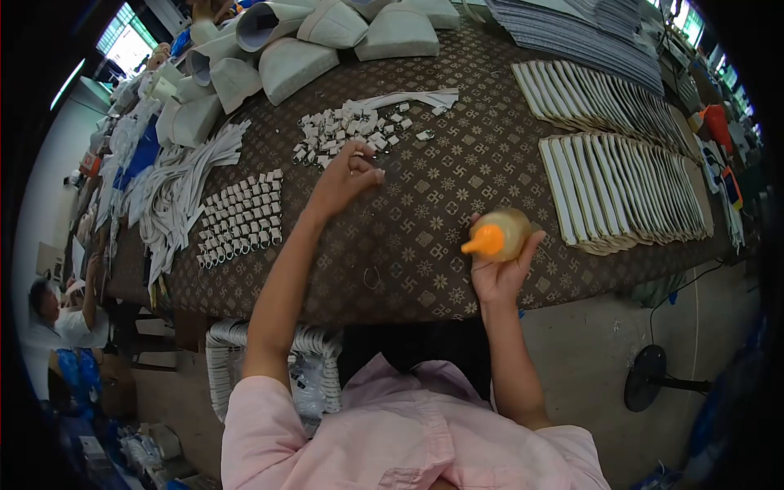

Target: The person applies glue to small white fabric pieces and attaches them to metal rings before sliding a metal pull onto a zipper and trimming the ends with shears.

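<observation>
The left hand (347, 175) pinches a small white piece from the loose pile (347, 131) at its 12 o'clock; the right hand (500, 265) grips a glue bottle (500, 235), orange nozzle pointing to 9 o'clock.

The surface (425, 220) wears a brown woven cloth with a gold pattern, matt and slightly textured. On it by the left hand (343, 175), the small pieces (347, 131) look like white fabric tabs with shiny metal rings. The bottle (500, 234) in the right hand (498, 273) is translucent yellowish plastic, glossy, with a smooth orange plastic cap (483, 242). Right of the bottle, the strips (621, 192) look like matt cream cloth or felt.
</observation>
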A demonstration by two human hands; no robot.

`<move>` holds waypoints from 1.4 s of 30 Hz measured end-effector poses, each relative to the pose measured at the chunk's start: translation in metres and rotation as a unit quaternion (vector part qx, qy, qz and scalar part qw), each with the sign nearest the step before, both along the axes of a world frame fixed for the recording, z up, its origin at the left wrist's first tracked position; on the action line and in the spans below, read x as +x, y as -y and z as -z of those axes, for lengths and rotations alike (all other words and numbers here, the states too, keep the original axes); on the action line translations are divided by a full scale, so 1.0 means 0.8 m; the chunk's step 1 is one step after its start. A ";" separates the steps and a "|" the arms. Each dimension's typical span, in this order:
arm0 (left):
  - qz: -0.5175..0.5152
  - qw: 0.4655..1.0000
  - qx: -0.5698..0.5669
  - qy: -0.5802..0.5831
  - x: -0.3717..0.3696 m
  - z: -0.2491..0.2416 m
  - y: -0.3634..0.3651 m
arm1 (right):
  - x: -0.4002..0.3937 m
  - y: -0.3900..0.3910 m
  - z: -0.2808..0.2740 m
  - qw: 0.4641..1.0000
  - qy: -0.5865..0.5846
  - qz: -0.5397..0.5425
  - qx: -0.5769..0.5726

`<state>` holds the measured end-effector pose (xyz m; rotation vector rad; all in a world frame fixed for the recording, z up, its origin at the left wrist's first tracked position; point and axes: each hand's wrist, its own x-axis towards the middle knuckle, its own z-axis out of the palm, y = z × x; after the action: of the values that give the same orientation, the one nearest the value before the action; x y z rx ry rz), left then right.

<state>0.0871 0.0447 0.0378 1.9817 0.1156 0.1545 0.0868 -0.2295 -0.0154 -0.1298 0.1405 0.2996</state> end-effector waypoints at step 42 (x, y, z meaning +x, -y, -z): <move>-0.440 0.853 0.266 0.089 0.063 0.050 -0.302 | 0.195 -0.079 0.013 0.449 0.327 0.169 -0.814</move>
<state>0.1371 0.2864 -0.0018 2.2983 0.9510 1.0579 0.2430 -0.1664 -0.0255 -2.1564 -0.3933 -0.4400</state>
